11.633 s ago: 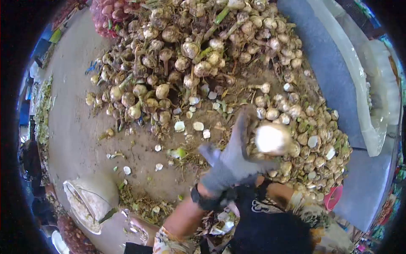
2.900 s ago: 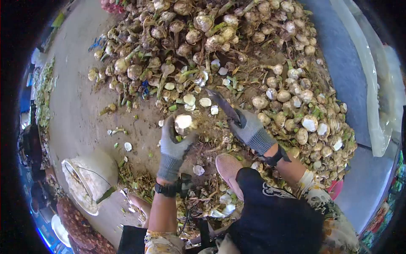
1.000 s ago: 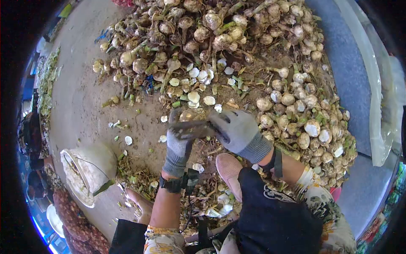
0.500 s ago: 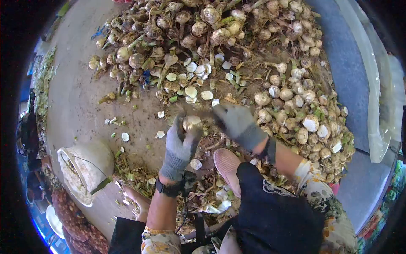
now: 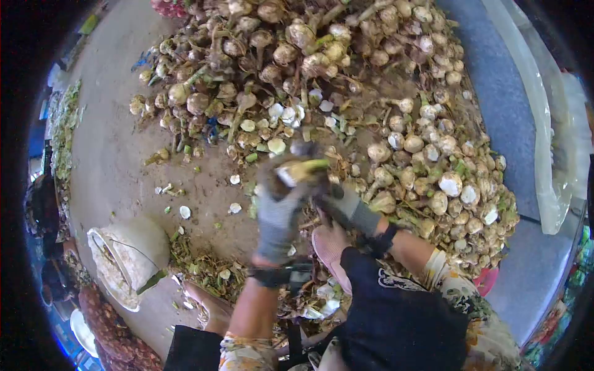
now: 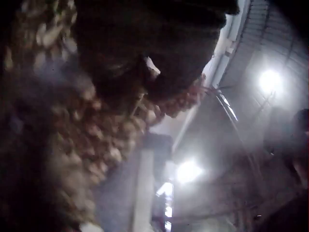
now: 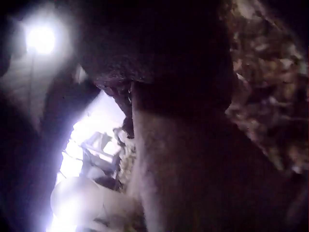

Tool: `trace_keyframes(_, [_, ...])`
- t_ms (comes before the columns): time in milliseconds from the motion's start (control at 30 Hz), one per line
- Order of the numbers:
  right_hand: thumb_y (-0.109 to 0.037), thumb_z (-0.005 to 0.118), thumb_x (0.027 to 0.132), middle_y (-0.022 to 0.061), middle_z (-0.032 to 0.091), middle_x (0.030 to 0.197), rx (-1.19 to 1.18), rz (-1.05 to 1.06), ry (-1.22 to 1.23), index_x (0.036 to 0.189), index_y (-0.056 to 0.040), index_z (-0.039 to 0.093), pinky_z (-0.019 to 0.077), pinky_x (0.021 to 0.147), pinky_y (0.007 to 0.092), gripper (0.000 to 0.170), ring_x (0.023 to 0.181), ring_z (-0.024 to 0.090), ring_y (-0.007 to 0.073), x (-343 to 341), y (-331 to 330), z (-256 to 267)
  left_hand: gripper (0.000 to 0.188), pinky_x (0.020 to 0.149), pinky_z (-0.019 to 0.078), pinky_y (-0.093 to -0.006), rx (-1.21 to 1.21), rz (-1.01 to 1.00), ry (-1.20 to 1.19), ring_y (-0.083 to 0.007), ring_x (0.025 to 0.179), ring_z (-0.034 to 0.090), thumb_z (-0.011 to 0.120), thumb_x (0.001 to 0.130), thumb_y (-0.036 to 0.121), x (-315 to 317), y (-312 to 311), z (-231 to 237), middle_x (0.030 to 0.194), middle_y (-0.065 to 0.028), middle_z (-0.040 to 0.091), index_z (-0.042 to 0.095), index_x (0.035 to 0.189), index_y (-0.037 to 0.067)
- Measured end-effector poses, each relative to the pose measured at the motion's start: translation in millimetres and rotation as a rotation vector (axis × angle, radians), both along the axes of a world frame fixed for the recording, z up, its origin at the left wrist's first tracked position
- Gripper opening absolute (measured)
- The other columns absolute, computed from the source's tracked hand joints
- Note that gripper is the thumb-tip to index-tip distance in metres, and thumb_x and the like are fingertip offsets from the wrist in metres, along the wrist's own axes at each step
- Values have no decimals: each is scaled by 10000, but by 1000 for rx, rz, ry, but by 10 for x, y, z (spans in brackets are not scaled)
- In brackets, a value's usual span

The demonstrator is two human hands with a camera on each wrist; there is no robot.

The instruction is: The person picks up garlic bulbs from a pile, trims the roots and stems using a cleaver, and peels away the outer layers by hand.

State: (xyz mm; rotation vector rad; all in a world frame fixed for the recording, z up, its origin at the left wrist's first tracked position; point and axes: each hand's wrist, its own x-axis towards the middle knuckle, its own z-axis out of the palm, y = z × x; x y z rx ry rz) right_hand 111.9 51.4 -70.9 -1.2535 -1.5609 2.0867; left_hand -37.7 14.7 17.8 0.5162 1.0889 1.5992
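Observation:
In the head view, my gloved left hand (image 5: 278, 213) grips a garlic bulb (image 5: 291, 175), blurred by motion, its pale cut side and yellow-green stem (image 5: 314, 165) showing between the fingers. My gloved right hand (image 5: 349, 207) is right up against it, fingers curled round a dark knife that the hands and blur mostly hide. Both wrist views are dark: the left wrist view has the shadowed left hand (image 6: 130, 53) with a small white patch of the bulb (image 6: 152, 65), and the right wrist view mostly the right hand (image 7: 188, 159).
A heap of untrimmed garlic (image 5: 284, 52) with stems lies ahead. Trimmed bulbs (image 5: 451, 183) are piled to the right, beside a blue-grey sheet (image 5: 495, 93). White cut slices (image 5: 276, 146) dot the floor. A tipped whitish bucket (image 5: 142, 247) is at left, a pink shoe (image 5: 331, 256) below.
The knife lay across the bulb a second ago, then the right hand drew off to the right. Now the hands are together again, and the bulb is turned with its stem toward the right.

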Motion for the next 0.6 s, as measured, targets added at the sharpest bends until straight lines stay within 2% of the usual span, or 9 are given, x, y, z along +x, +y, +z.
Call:
trace_keyframes(33, [-234, 603, 865, 96, 657, 952, 383, -163, 70, 1074, 4, 576, 490, 734, 308, 318, 836, 616, 183, -15, -184, -347, 459, 776, 497, -261, -152, -185, -111, -165, 932, 569, 654, 771, 9, 122, 77, 172, 1071, -89, 554, 445, 1177, 49])
trace_keyframes(100, [-219, 598, 870, 104, 655, 942, 257, -478, 177, 1069, 7, 574, 499, 733, 326, 302, 832, 618, 189, 66, -237, -561, 478, 854, 477, -349, 278, -343, 295, -233, 1001, 559, 652, 796, 85, 619, 296, 360, 1122, -90, 556, 435, 1221, 45])
trace_keyframes(133, [-209, 601, 869, 109, 654, 937, -259, -593, 201, 1071, 11, 568, 503, 728, 334, 300, 824, 620, 189, 256, -125, -469, 556, 896, 449, -354, 258, -376, 511, -259, 1034, 556, 670, 780, 91, 608, 374, 362, 1144, -120, 561, 410, 1268, 40])
trace_keyframes(200, [-187, 615, 860, 123, 652, 928, -480, -447, 11, 1094, 18, 541, 509, 699, 338, 320, 803, 624, 193, 539, 64, -352, 620, 930, 428, -373, 169, -326, 960, -306, 1058, 556, 698, 749, 109, 384, 658, 179, 1150, -171, 574, 411, 1294, 29])
trace_keyframes(233, [-176, 625, 854, 132, 650, 923, -169, -208, -187, 1115, 21, 518, 511, 675, 333, 344, 790, 626, 197, 637, 159, -334, 608, 921, 434, -387, 111, -232, 1188, -328, 1048, 561, 706, 736, 119, 30, 932, -117, 1134, -191, 581, 439, 1273, 24])
trace_keyframes(333, [-226, 684, 809, 115, 646, 874, -96, -417, -44, 1042, 24, 544, 500, 615, 290, 370, 759, 622, 169, 782, 36, -650, 685, 820, 466, -433, -645, -129, 1787, -344, 1000, 552, 718, 709, 217, -1013, 1375, -622, 1172, -204, 521, 412, 1317, 134])
trace_keyframes(400, [-265, 693, 799, 96, 640, 838, 64, -327, -125, 1010, 11, 569, 493, 604, 284, 369, 724, 609, 152, 745, 10, -429, 609, 832, 459, -428, -723, -228, 2066, -334, 1025, 530, 611, 787, 167, -1437, 1570, -965, 1094, -178, 554, 376, 1348, 135])
trace_keyframes(467, [-300, 684, 804, 83, 629, 799, 272, -204, -292, 1007, -5, 578, 484, 592, 286, 373, 684, 594, 141, 648, -26, -208, 566, 834, 458, -427, -692, -253, 2097, -335, 1026, 534, 585, 795, 141, -1458, 1682, -993, 1079, -180, 562, 393, 1327, 125])
trace_keyframes(600, [-356, 646, 818, 65, 613, 740, 56, -191, -224, 1012, -8, 577, 475, 599, 308, 405, 655, 584, 150, 481, -13, 40, 563, 876, 445, -427, -569, -221, 1785, -390, 1035, 526, 580, 771, 92, -1383, 1311, -902, 1140, -225, 540, 398, 1302, 65])
